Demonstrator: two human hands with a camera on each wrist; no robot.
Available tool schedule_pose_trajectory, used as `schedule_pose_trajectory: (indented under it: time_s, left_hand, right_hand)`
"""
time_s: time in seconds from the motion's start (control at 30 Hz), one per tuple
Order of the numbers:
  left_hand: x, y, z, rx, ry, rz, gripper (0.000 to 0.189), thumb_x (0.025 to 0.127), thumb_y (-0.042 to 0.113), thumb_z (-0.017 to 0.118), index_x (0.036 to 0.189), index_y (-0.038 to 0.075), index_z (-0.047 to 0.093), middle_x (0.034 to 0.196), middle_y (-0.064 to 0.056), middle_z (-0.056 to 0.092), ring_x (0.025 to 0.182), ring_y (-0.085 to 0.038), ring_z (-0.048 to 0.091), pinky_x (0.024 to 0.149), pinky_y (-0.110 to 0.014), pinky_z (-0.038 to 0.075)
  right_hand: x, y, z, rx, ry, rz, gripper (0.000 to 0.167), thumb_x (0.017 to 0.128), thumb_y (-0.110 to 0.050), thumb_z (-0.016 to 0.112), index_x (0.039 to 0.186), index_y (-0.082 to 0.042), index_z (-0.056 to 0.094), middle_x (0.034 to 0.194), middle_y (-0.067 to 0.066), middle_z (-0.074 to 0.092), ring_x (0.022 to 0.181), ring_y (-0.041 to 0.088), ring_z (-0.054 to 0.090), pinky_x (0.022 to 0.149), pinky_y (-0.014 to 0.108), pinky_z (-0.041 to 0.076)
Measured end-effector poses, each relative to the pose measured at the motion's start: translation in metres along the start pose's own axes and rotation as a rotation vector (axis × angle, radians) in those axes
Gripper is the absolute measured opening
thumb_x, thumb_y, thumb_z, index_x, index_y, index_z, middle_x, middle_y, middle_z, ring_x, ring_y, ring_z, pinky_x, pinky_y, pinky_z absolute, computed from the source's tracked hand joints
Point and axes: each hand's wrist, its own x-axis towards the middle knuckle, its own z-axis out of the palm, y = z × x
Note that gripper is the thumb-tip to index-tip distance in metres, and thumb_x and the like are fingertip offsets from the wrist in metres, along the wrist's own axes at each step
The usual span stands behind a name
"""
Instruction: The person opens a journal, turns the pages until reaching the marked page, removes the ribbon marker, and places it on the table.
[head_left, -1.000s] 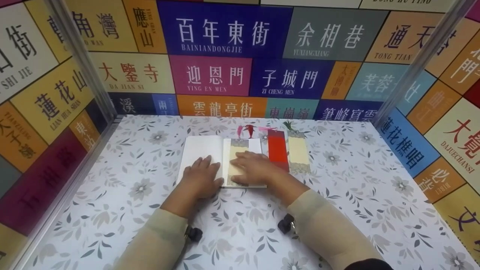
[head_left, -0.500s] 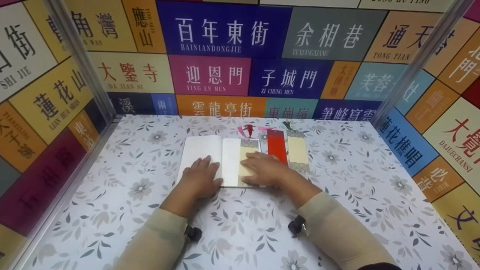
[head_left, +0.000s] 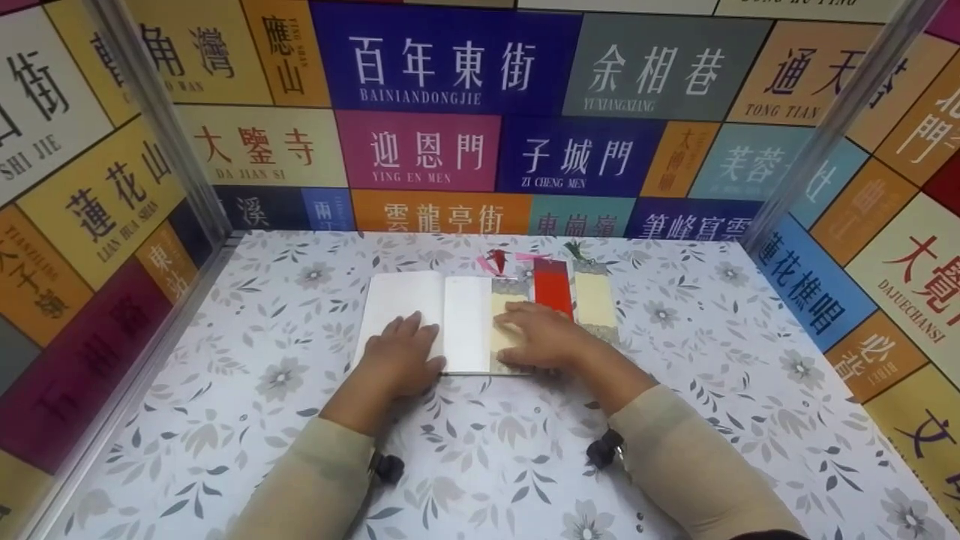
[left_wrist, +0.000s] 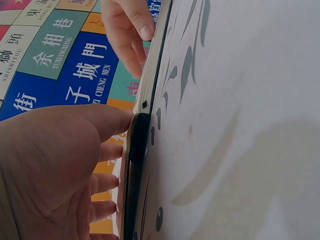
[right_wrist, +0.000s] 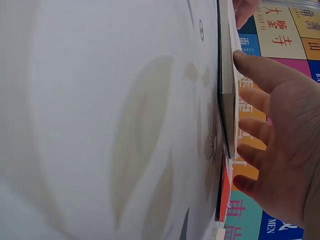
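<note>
An open book (head_left: 466,330) with blank white pages lies on the table. My left hand (head_left: 405,352) rests with spread fingers on its left page; the left wrist view shows the thumb and fingertips along the book's edge. On the right page, near its outer side, is a cream bookmark (head_left: 508,286) with grey patterned ends. My right hand (head_left: 544,336) lies over that bookmark, fingers extended, its fingertips touching it and covering its middle. In the right wrist view the fingers of the right hand (right_wrist: 280,125) are straight against the book's top face.
A red bookmark (head_left: 553,289) with purple ends lies right of the book, and another cream bookmark (head_left: 595,300) with a green tassel (head_left: 576,251) beside it. Red and pink tassels (head_left: 498,262) stick out above the book. Panels (head_left: 420,150) with printed characters stand behind the flower-patterned table (head_left: 285,442).
My right hand has slid the cream bookmark to the right across the right page, from near the book's middle to its outer side. The left hand has stayed in place.
</note>
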Motion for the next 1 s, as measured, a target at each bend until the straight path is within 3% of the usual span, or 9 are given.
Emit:
schedule_pose_trajectory:
  time_s: [0.17,0.33,0.53,0.7,0.77,0.9,1.0]
  left_hand:
    - [-0.001,0.000,-0.001,0.012,0.009,0.006,0.070,0.107,0.051,0.052,0.168,0.020,0.037,0.181,-0.013,0.020,0.168,-0.041,0.017,0.132,-0.069,0.023]
    - [0.001,-0.001,0.001,0.018,0.012,0.004,0.069,0.107,0.051,0.052,0.168,0.020,0.037,0.181,-0.013,0.020,0.168,-0.042,0.018,0.133,-0.069,0.023]
    - [0.002,0.000,0.001,0.004,-0.003,-0.002,0.071,0.107,0.053,0.052,0.169,0.021,0.035,0.181,-0.011,0.018,0.168,-0.041,0.015,0.133,-0.068,0.020]
    - [0.001,0.002,-0.002,0.010,0.005,-0.011,0.070,0.107,0.052,0.054,0.168,0.022,0.037,0.181,-0.011,0.019,0.168,-0.040,0.017,0.133,-0.069,0.022]
    - [0.000,0.003,-0.002,0.009,0.009,-0.013,0.070,0.107,0.051,0.055,0.168,0.021,0.037,0.181,-0.011,0.020,0.168,-0.040,0.017,0.133,-0.069,0.023]
    - [-0.001,0.004,-0.002,0.004,-0.003,-0.020,0.070,0.107,0.051,0.054,0.168,0.021,0.036,0.181,-0.010,0.019,0.169,-0.039,0.016,0.133,-0.068,0.022]
    - [-0.001,0.004,-0.002,0.005,-0.010,-0.024,0.070,0.107,0.051,0.053,0.169,0.022,0.035,0.182,-0.009,0.017,0.169,-0.038,0.014,0.134,-0.068,0.020]
  right_hand:
    - [0.008,-0.007,0.002,0.105,0.136,0.222,0.080,0.093,-0.064,0.070,0.158,-0.020,0.052,0.163,0.013,0.051,0.153,0.038,0.044,0.129,0.059,0.038]
    - [0.014,-0.016,0.003,0.172,0.137,0.371,0.098,0.085,-0.070,0.076,0.161,-0.016,0.046,0.156,0.015,0.052,0.141,0.035,0.050,0.126,0.058,0.043]
    - [0.017,-0.022,0.006,0.245,0.129,0.458,0.101,0.080,-0.061,0.086,0.159,-0.012,0.046,0.148,0.011,0.056,0.128,0.031,0.055,0.122,0.052,0.049]
    - [0.020,-0.023,0.003,0.360,0.161,0.485,0.080,0.082,-0.043,0.091,0.147,-0.013,0.055,0.134,0.008,0.064,0.118,0.029,0.062,0.110,0.046,0.057]
    - [0.022,-0.022,0.001,0.387,0.177,0.474,0.074,0.085,-0.034,0.089,0.147,-0.012,0.056,0.136,0.010,0.065,0.119,0.030,0.062,0.112,0.047,0.057]
    - [0.023,-0.016,-0.002,0.427,0.214,0.475,0.077,0.091,-0.020,0.081,0.160,-0.011,0.049,0.143,0.012,0.066,0.128,0.029,0.060,0.121,0.049,0.050]
    - [0.024,-0.010,-0.005,0.439,0.241,0.457,0.069,0.094,-0.014,0.073,0.159,-0.010,0.051,0.138,0.014,0.069,0.129,0.030,0.061,0.120,0.049,0.051]
